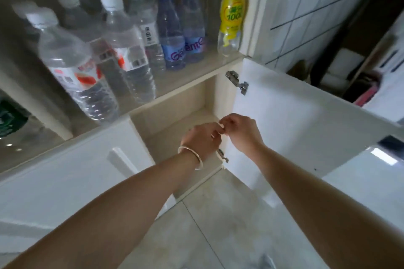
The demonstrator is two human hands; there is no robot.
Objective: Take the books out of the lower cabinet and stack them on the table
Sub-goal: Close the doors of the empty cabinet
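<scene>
— Hands first: where are they sitting?

— I'm seeing my left hand (202, 137) and right hand (241, 130) meeting inside the open white lower cabinet (175, 120), fingers curled together, touching; whether they're pinching anything, I can't tell.

— Books?

— I'm finding none in view. The white cabinet door (284, 120) is hanging open beside clear plastic water bottles (113, 50).

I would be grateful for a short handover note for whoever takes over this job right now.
Left hand, with a bracelet: fingers curled, meeting the right hand at the cabinet mouth; whether either holds anything cannot be told.
Lower cabinet: right door open, left door closed. No books visible on the shelf part that shows.
Bottles stand above.
Done: door opened. Left: find the books, stack them on the table, which is not in view.
</scene>
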